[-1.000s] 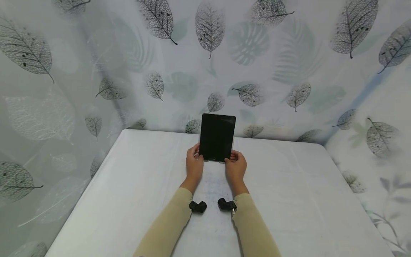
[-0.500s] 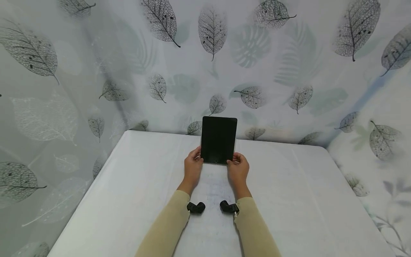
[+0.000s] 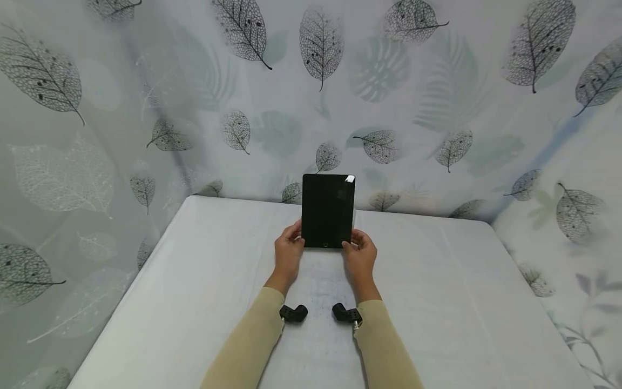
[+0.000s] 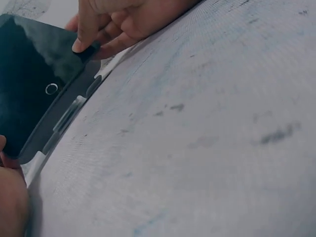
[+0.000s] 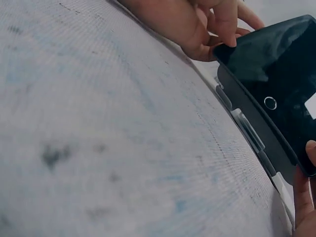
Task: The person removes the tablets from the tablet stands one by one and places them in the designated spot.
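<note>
A black tablet [image 3: 328, 210] with a round home button is tilted up near the table's back edge in the head view, its dark screen facing me. My left hand [image 3: 288, 253] grips its lower left corner, thumb on the front and fingers behind. At the lower right corner my right hand [image 3: 360, 259] pinches it the same way. Under the tablet's bottom edge, the left wrist view shows a grey holder [image 4: 42, 131] with a clear clip [image 4: 69, 114] on its front. The right wrist view also shows this clip [image 5: 249, 132], just below the tablet's edge. The tablet hides most of the holder.
A white cloth covers the table [image 3: 437, 302], with faint grey and blue marks up close. Leaf-patterned curtain [image 3: 291, 81] hangs behind and along both sides. Black wrist cameras [image 3: 293, 313] sit at the sleeve cuffs.
The tablet's tilt has shifted a little: clips below its bottom edge showed one second ago and are covered now, and a bright reflection appears at its top right. Both hands keep their grip.
</note>
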Demonstrator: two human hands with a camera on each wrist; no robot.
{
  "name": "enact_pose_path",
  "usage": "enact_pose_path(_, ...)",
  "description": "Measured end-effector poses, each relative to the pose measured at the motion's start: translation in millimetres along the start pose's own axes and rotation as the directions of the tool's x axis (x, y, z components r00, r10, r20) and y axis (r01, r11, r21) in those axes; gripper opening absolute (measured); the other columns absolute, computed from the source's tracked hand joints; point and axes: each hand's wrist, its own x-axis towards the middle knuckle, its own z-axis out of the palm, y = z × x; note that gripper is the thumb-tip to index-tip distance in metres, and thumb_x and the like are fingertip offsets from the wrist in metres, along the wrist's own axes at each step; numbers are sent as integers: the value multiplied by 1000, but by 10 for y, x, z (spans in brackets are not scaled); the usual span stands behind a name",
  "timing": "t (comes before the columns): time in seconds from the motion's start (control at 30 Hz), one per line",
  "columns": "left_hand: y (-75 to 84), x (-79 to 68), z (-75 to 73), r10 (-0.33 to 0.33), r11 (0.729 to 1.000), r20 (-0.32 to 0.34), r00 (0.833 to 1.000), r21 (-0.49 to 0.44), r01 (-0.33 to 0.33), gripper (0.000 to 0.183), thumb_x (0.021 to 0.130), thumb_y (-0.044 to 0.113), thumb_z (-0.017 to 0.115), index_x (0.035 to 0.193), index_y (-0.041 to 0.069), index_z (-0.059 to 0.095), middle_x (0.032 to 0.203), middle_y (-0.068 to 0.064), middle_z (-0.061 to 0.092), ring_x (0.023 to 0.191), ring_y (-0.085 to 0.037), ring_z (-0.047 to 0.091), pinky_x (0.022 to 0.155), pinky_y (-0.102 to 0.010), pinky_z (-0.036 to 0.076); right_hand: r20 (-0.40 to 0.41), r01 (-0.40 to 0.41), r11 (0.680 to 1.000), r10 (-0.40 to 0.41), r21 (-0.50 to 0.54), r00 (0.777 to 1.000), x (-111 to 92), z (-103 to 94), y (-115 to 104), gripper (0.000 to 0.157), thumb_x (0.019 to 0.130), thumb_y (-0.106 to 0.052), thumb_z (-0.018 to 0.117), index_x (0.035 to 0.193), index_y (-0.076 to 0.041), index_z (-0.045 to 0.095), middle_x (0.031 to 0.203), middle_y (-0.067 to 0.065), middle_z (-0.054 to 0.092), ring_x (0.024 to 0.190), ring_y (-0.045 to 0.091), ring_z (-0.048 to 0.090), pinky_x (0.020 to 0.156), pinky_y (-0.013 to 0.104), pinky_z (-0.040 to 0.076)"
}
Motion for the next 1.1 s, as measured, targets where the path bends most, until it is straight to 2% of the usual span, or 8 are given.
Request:
enact_pose_path(0.13,98,32,-21,3,1000,18,1000,16,-4,56,93,-18,52,139,11,64,118,-5,64,105,-12,58,79,-16,49,16,5,1000,-6,24,1000,3,11,-60,37,87,14,70,123,11,63,121,28,66,104,22,65,83,12,51)
enact_pose_path(0.27,244,90,-90,42,996,54,998,70,-45,59,91,-21,52,140,9,63,118,-10,64,105,-11,58,79,-15,49,26,38,997,-40,72,999,-4,47,-148,38,86,13,72,123,9,64,119,26,67,99,9,63,83,12,51)
enact_pose_path(0.37,368,128,-173,55,993,89,995,100,-64,59,90,-22,52,140,6,62,117,-10,62,105,-12,58,78,-14,49,32,64,988,-69,137,997,-31,95,-230,41,84,16,72,124,10,65,116,29,65,96,7,63,80,12,54)
enact_pose_path(0.47,508,156,-262,32,995,113,993,89,-42,59,90,-22,52,142,4,60,117,-6,59,105,-12,57,77,-14,50,57,78,982,-89,174,994,-77,157,-332,45,85,15,71,129,7,65,116,28,63,96,7,62,79,11,54)
enact_pose_path(0.63,736,182,-422,-20,1000,122,992,-17,22,60,91,-21,49,146,2,54,119,-4,54,106,-13,54,77,-14,49,121,79,973,-107,216,987,-125,308,-520,49,86,13,71,133,0,66,115,25,62,99,7,63,83,12,55)
enact_pose_path(0.8,930,171,-622,-57,983,114,992,-170,76,61,92,-24,45,149,-4,46,120,-2,50,104,-11,48,79,-12,47,178,71,969,-116,238,977,-186,514,-659,50,85,14,71,133,-1,66,114,23,62,100,9,64,84,13,56)
enact_pose_path(0.97,1082,153,-833,-68,979,110,992,-186,88,60,92,-24,42,149,-7,45,119,-2,49,103,-12,46,80,-13,47,221,21,978,-68,208,973,-252,702,-710,52,86,13,72,135,-2,65,113,18,64,100,12,63,84,13,55)
enact_pose_path(1.1,1128,133,-982,-84,975,80,993,-198,98,60,91,-25,40,149,-10,42,119,-4,47,106,-14,46,83,-14,48,247,-32,984,-13,176,969,-330,827,-697,51,86,12,72,135,-2,65,114,17,63,103,19,63,83,13,55)
